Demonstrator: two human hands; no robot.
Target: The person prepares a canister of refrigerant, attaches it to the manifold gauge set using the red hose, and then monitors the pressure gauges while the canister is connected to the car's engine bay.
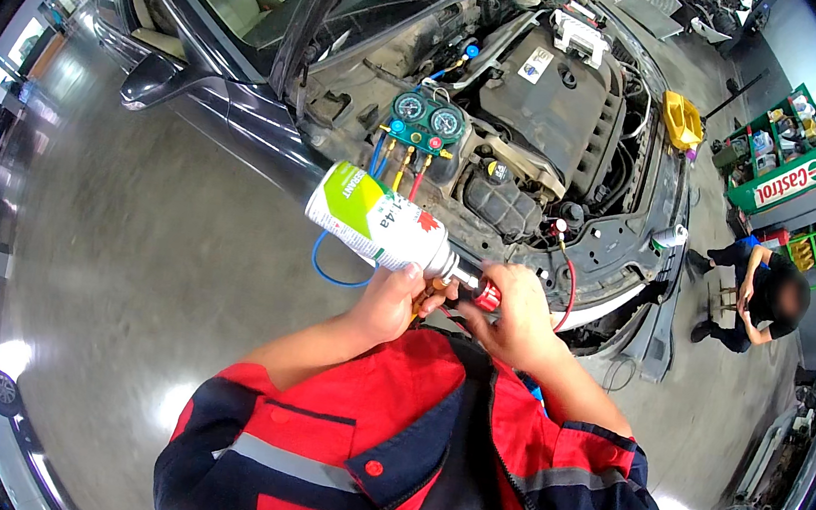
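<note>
A white-and-green refrigerant can (367, 215) lies tilted in front of my chest, its neck pointing right and slightly down. A can tap with a red knob (489, 297) sits at that neck. My left hand (390, 303) is closed around the yellow hose's brass fitting (435, 286) beside the neck, its thumb against the can's lower side. The fingers of my right hand (522, 313) close on the red knob. Beyond the can, a manifold gauge set (425, 121) with two dials rests on the engine bay's edge. Blue, yellow and red hoses hang from it.
The dark car's engine bay, with its black engine cover (547, 95), lies ahead. A red hose (571, 284) runs to a port at the front. Another can (670, 237) and a yellow container (683, 120) are at the car's front. A person (776, 297) sits at right.
</note>
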